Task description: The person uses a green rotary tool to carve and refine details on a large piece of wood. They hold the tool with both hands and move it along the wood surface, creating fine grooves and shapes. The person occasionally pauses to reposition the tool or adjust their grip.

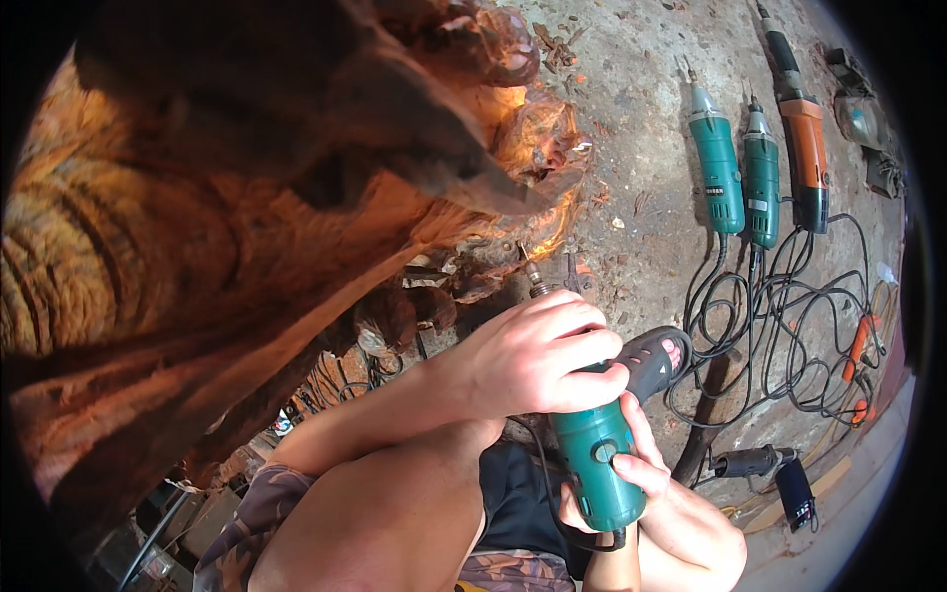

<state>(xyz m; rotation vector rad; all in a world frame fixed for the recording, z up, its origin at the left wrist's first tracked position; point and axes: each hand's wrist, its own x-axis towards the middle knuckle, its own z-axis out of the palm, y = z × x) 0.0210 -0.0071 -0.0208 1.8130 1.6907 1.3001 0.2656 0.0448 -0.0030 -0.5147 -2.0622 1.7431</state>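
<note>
Both of my hands are closed around a green die grinder (592, 444), which slants up and away from my lap. My left hand (543, 350) wraps over its front part from above, near the metal collet. Farther back, my right hand (641, 464) grips the rear of the body, with the thumb beside a round cap on its side. The thin bit at the grinder's tip reaches the lower right edge of a large reddish-brown wood carving (326, 227). Whether the bit touches the wood, I cannot tell. The carving's surface is rough and folded.
Two more green die grinders (716, 168) (761, 183) and an orange grinder (807, 148) lie on the concrete at the right. Their black cords (740, 326) tangle below them. My sandalled foot (653, 363) is beside the held grinder. A dark phone-like object (795, 491) lies lower right.
</note>
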